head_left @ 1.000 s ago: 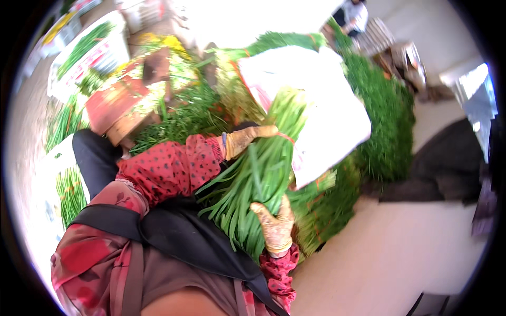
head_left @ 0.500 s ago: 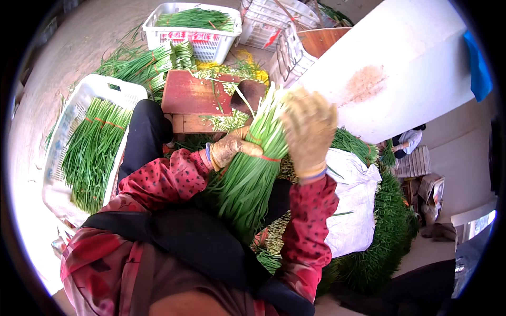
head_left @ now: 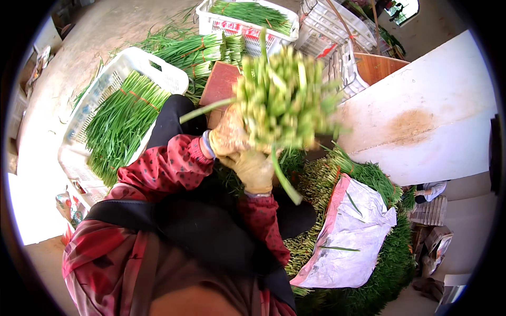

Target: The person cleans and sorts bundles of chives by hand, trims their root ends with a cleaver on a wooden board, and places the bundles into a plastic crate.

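A thick bundle of garlic chives (head_left: pixel 284 100) is raised in front of me, its pale cut ends turned toward my view and blurred a little. My left hand (head_left: pixel 227 134), in a tan stained glove, is closed around its left side. Just below, my right hand (head_left: pixel 254 169), gloved too, grips the same bundle close against the left one. A few loose stalks stick out sideways and downward. The bundle's leaves are mostly hidden behind its ends. Behind it, a red-brown board (head_left: pixel 220 84) is partly covered.
On the left stands a white crate (head_left: pixel 171 76) of tied chives; another white crate (head_left: pixel 211 23) is at the back. Tied bundles (head_left: pixel 184 50) lie between them. To the right are a white sack (head_left: pixel 342 242) on heaped chives, a white panel (head_left: pixel 448 105) and a distant person (head_left: pixel 431 190).
The bundle has tipped so its cut ends face me, where before its leaves hung toward my lap. My right hand has moved from its upper end down beside my left. My view has shifted.
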Tool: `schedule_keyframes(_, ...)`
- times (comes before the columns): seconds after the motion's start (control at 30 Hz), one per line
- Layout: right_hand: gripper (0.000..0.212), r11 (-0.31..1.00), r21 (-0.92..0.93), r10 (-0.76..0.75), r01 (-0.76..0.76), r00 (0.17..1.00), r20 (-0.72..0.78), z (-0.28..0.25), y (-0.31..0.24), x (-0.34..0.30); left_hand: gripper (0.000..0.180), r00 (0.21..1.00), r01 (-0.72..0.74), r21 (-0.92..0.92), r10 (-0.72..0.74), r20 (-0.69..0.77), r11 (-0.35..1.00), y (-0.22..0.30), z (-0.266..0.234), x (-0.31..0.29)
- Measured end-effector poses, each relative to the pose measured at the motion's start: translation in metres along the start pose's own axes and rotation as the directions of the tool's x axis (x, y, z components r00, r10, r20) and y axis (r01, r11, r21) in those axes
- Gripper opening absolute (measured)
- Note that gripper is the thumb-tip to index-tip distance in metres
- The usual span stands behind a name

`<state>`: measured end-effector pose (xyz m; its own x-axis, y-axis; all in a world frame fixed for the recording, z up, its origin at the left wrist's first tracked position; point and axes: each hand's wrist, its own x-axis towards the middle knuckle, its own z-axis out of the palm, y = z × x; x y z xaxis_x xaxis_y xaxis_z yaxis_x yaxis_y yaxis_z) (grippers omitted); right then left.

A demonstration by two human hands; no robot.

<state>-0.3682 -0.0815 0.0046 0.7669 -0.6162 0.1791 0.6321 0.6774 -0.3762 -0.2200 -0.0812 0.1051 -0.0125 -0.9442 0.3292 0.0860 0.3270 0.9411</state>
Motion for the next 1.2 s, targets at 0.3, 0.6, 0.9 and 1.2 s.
schedule_keyframes(0.3,0.056,0.815,-0.572,-0.434,0.094,0.753,-0.495,-0.038,-0.038,-0.010,0.087,0.973,0.230,0.127,-0.231,-0.012,0.965,-0.044,-0.066,-0.078)
schedule_keyframes(0.6,0.051,0.196,-0.976,-0.769,0.092,0.633,-0.094,0.024,-0.024,0.022,0.097,0.989,0.048,0.070,-0.038,-0.146,0.996,-0.050,-0.010,-0.023)
schedule_keyframes(0.9,0.040,0.565,-0.809,-0.747,0.160,0.516,-0.419,0.040,0.005,-0.008,0.039,0.921,0.101,-0.581,-0.297,-0.253,0.808,-0.044,-0.012,-0.047)
schedule_keyframes(1.2,0.043,0.644,-0.737,-0.696,0.204,0.557,-0.454,0.041,0.006,-0.020,0.042,0.919,0.136,-0.617,-0.331,-0.213,0.775,-0.045,-0.011,-0.055)
